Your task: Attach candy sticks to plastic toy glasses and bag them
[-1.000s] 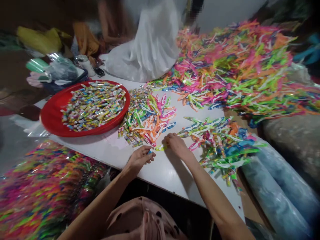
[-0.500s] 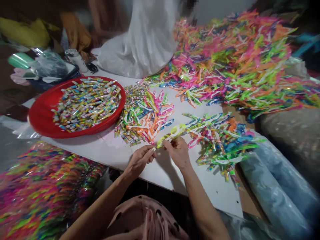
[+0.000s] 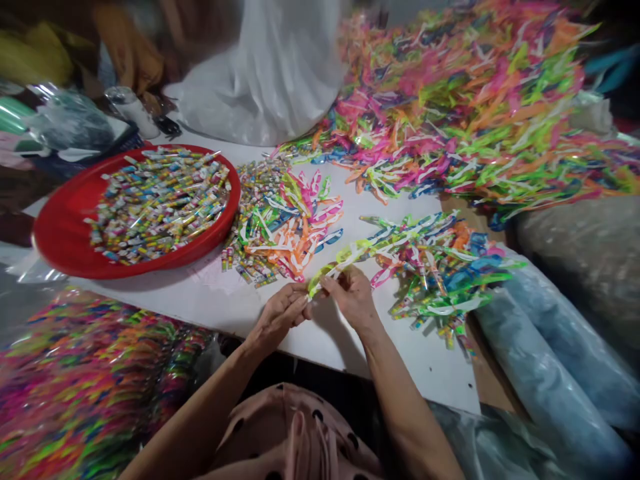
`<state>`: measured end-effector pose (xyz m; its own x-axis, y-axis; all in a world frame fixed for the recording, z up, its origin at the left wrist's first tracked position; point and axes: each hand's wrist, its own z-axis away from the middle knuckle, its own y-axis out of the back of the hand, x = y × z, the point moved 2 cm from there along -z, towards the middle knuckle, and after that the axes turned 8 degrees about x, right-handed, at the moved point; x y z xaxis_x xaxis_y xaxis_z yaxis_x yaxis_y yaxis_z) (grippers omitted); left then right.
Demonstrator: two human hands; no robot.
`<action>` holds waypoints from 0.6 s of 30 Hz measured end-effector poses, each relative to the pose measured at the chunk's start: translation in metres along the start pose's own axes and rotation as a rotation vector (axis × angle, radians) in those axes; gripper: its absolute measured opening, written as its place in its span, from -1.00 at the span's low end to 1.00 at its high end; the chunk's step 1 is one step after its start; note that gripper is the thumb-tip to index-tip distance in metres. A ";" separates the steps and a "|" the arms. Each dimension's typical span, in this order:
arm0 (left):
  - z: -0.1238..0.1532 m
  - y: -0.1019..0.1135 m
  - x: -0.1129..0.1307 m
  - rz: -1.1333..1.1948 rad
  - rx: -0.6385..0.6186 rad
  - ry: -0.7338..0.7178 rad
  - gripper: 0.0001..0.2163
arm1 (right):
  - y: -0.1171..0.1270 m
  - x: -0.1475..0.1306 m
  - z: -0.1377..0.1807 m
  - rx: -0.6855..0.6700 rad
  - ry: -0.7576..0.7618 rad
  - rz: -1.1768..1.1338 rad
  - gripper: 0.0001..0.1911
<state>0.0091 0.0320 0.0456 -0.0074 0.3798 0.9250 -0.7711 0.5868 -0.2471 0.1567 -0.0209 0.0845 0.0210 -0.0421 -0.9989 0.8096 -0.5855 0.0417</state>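
Observation:
Between my two hands, over the front of the white table, is a yellow-green plastic strip with a white band along it. My left hand is closed, pinching the strip's near end between thumb and fingers. Farther along, my right hand pinches the same strip, thumb on top. Its far end reaches up and to the right, towards a pile of bright strips and printed tubes. Just beyond my hands lies a heap of similar pink, orange and green strips, with small printed tubes beside and under it.
A red basin of printed tubes stands on the left of the table. A large mound of coloured strips covers the back right, near a white sack. Plastic-wrapped rolls lie at right; bundled coloured pieces lie lower left.
The view has shifted slightly, so the basin and piles sit a little farther left and higher. Both hands keep their hold on the yellow-green strip, nearly in the same place.

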 end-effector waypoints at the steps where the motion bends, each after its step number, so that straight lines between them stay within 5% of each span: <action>1: 0.001 0.000 0.000 -0.010 -0.014 -0.007 -0.63 | 0.002 0.000 -0.001 0.027 0.016 0.027 -0.81; 8: 0.006 -0.005 -0.002 -0.007 -0.046 -0.008 -0.68 | 0.003 0.008 0.004 -0.045 0.010 -0.009 -0.82; 18: 0.015 -0.008 0.001 -0.059 -0.062 -0.057 -0.67 | 0.008 0.016 0.020 0.062 -0.042 0.072 -0.78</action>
<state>0.0059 0.0175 0.0529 -0.0006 0.3034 0.9529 -0.7307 0.6504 -0.2076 0.1520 -0.0425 0.0690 0.0523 -0.1187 -0.9916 0.7689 -0.6288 0.1158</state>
